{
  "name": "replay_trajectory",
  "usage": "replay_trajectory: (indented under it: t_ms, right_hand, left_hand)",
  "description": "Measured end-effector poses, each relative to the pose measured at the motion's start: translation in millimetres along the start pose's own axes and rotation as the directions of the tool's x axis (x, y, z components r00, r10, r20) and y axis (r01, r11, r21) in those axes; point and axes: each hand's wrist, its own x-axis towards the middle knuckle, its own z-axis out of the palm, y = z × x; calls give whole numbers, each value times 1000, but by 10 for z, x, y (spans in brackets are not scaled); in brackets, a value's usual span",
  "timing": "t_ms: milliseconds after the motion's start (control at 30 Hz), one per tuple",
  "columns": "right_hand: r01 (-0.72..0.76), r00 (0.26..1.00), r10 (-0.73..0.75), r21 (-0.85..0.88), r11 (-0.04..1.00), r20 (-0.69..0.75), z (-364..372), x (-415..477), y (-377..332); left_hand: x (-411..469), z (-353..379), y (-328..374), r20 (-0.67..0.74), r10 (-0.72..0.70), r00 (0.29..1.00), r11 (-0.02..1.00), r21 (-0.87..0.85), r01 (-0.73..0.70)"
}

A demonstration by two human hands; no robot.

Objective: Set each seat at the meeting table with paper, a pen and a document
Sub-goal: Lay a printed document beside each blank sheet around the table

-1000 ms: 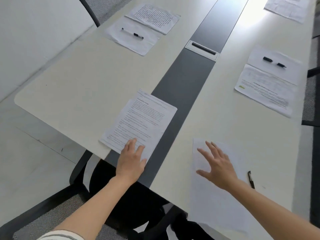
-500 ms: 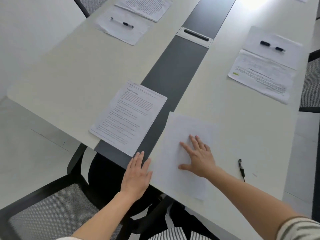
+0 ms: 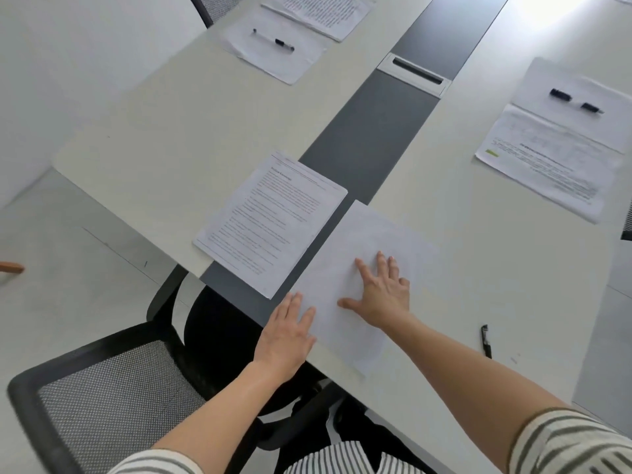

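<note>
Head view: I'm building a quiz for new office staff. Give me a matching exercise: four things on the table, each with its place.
Things:
1. blank sheet
2. near pen
3. near document
4. far-left pen

Places:
A. on a far sheet
B. under the right hand
C. on bare table, right of the right hand
D. just left of the blank sheet

Pairs: 1-B, 2-C, 3-D, 4-A.
</note>
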Motion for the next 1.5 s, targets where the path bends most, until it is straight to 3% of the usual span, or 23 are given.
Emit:
replay_trajectory:
  t_ms: [100, 167, 233, 300, 400, 500, 633, 767, 900, 1100, 1500]
  right_hand:
    - [22, 1000, -21, 75, 997, -8, -91, -25, 59]
    - [44, 991, -20, 182, 982, -134, -170, -119, 243]
    - [22, 950, 81, 322, 947, -302, -206, -273, 601]
    - [-90, 891, 268, 436, 895, -367, -176, -479, 1057]
    - [-359, 831, 512, 491, 793, -219, -11, -800, 1642]
    - [-545, 803, 595, 455, 704, 41, 210, -1026, 1890]
    - [-549, 796, 594, 544, 634, 112, 258, -1024, 1821]
    - [-370, 864, 501, 722, 584, 38, -70, -676, 1291]
    - [-248, 938, 340, 801, 546, 59, -207, -185, 484]
    - [-371, 903, 382, 805, 464, 196, -17, 302, -104]
    - [-404, 894, 404, 741, 536, 195, -107, 274, -116]
  left_hand:
    - [37, -25, -12, 16, -6, 1000, 999, 40, 6]
    - [64, -28, -29, 28, -17, 999, 999, 36, 16]
    - [77, -12, -42, 42, -24, 999, 999, 28, 23]
    - [83, 2, -40, 46, -23, 999, 1000, 18, 22]
    - [84, 8, -30, 24, -23, 999, 999, -28, 23]
    - [74, -16, -25, 25, -35, 999, 998, -41, 36]
    - [59, -57, -23, 29, -41, 999, 998, -49, 42]
    - [53, -65, -19, 37, -55, 998, 996, -75, 58]
    - [60, -48, -41, 44, -60, 997, 995, -80, 64]
    - [77, -28, -42, 38, -64, 997, 995, -70, 66]
    - [87, -116, -51, 16, -36, 999, 997, -65, 37]
